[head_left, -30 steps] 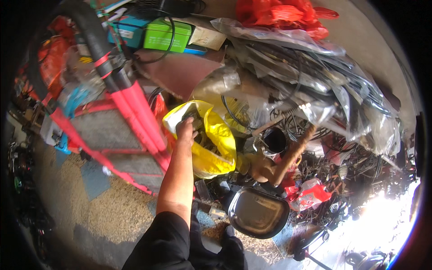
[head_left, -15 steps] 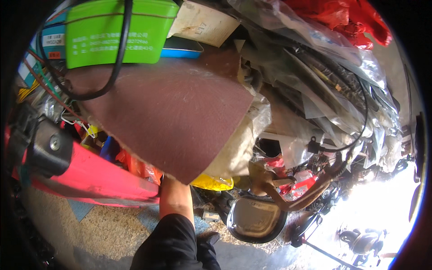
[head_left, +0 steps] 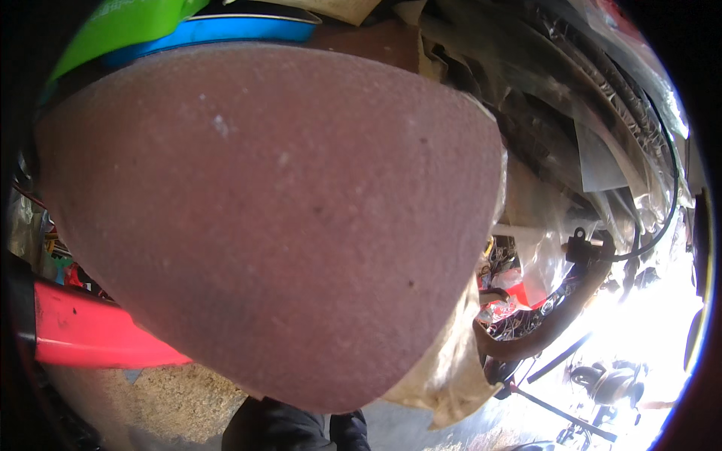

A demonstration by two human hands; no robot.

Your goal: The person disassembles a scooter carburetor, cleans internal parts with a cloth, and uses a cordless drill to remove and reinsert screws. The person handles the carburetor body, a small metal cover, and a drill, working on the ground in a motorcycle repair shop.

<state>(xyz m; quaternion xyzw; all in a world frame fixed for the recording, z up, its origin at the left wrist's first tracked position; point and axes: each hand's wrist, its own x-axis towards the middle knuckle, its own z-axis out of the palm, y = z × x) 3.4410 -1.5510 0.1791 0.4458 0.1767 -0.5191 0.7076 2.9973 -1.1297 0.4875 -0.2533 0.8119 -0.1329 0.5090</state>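
Observation:
A large stiff-looking brown sheet [head_left: 286, 225] fills the middle of the view, close to me, with pale scuffs and specks on its face. It hides both of my hands, so what they hold or touch does not show. Dark cloth [head_left: 282, 427] of my clothing appears below its lower edge. Crumpled translucent beige plastic [head_left: 451, 368] sticks out from under the sheet's right edge. At the left, a red, long smooth part with a black end [head_left: 98, 327] is partly covered by the sheet.
Behind the sheet are a green bin [head_left: 128, 26] and a blue tray [head_left: 226, 31]. Plastic-wrapped parts [head_left: 556, 90] are piled at the right, with a black cable [head_left: 669, 180] hanging over them. A curved brown bar [head_left: 541, 334] stands at lower right, near glaring daylight.
The brown sheet has come up much nearer and covers more of the view. My bare forearm, which reached under it, is now hidden. The green bin has shifted toward the upper left.

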